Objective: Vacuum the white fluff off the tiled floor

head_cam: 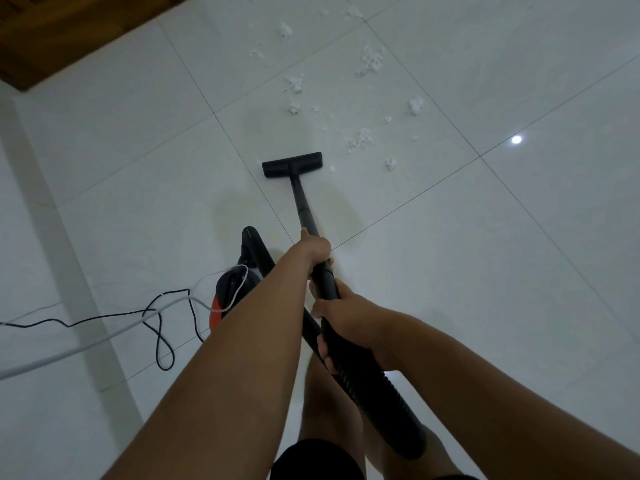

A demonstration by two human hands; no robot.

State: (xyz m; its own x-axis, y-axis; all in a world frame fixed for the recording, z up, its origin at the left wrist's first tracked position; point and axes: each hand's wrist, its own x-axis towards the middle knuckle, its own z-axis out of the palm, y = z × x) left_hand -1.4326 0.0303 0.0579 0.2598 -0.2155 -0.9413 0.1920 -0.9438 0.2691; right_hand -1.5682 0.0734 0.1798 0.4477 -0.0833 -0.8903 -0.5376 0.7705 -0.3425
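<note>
Far left, a brown wooden edge point(52, 36) cuts the corner of the view, and below it a black cord point(104, 318) loops and tangles across the tiled floor point(519, 271) beside a thicker white cable point(69, 355) that runs off the left edge. Just right of those loops sits the vacuum body point(239, 282), black with a patch of red, near my legs and partly hidden behind my left forearm. My left hand point(313, 249) is wrapped tight around the wand point(304, 206), fingers curled under it and thumb pointing up along the tube, sitting the farther of my two grips. Down the wand from there, the floor head point(292, 164) rests flat on a tile, its wide bar lying crossways, well out ahead of me. My right hand point(349, 311) is clamped around the near end of the tube where the ribbed black hose point(363, 382) joins, fingers folded round the underside, the hose trailing down past my knee toward the near right. The white fluff point(360, 140) lies ahead and to the right of the head: small clumps just off the head's right end, one cluster just beyond it, and more scattered farther away over the next tiles, the thickest bits far off toward the top. None of it is touching the head that I can see. Out to the right, a bright spot of light point(516, 139) gleams on the glossy tile.
</note>
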